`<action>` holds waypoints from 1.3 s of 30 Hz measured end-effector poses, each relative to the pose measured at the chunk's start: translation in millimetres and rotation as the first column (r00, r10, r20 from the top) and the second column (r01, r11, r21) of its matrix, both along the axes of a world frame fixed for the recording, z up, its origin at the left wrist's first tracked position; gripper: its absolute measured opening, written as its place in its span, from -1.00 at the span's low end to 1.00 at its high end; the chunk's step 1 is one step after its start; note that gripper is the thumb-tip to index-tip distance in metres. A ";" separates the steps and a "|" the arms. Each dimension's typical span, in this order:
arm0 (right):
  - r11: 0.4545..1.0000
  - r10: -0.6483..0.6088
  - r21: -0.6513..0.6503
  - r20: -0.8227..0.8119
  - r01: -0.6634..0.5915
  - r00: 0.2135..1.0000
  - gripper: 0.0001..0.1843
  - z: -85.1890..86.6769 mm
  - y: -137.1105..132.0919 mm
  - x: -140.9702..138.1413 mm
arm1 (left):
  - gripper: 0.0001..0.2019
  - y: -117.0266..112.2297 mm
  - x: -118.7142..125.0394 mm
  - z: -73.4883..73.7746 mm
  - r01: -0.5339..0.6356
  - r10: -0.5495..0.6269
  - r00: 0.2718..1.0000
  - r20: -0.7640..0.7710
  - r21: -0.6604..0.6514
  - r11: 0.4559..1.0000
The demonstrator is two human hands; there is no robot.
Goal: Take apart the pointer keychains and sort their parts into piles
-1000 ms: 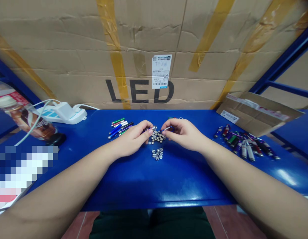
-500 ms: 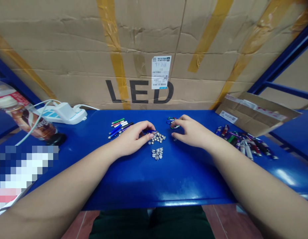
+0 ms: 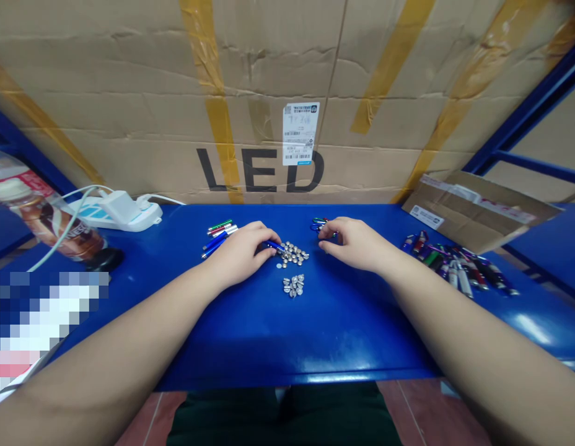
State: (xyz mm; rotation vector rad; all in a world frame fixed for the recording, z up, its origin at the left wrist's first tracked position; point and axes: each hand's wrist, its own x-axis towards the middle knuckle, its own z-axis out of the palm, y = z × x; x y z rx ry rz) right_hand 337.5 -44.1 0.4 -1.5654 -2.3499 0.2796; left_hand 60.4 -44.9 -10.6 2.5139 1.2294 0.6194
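Note:
Between the thumb and fingers of my left hand (image 3: 248, 251) is a slim blue metal tube (image 3: 274, 246), its end pointing right over a pile of small round silver pieces like button cells (image 3: 294, 255). Nearer me lies a second small cluster of silver caps (image 3: 294, 286). My right hand (image 3: 355, 243) hovers low at the right of the piles, fingers curved and thumb a little apart from them. Just by its fingertips are several coloured carabiner clips (image 3: 318, 227), partly covered by the hand. More metal tubes (image 3: 215, 243) in blue, green, red and silver lie beside my left hand.
On the right a heap of coloured mini flashlights (image 3: 459, 266) lies before an open cardboard box (image 3: 478, 210). A white power strip (image 3: 129, 214) and a drink bottle (image 3: 55, 223) stand at the left. A large carton (image 3: 148, 124) backs the blue table (image 3: 315, 347).
My left hand has drawn slightly left and down, and the blue tube shows more clearly. My right thumb has come up closer to its fingers.

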 end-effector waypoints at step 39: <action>0.972 0.232 0.043 0.023 -0.232 0.973 -0.88 -5.9 -3.5 -12.0 | -0.89 -0.3 -2.2 -2.0 0.028 -0.019 0.975 0.222 -0.037 0.999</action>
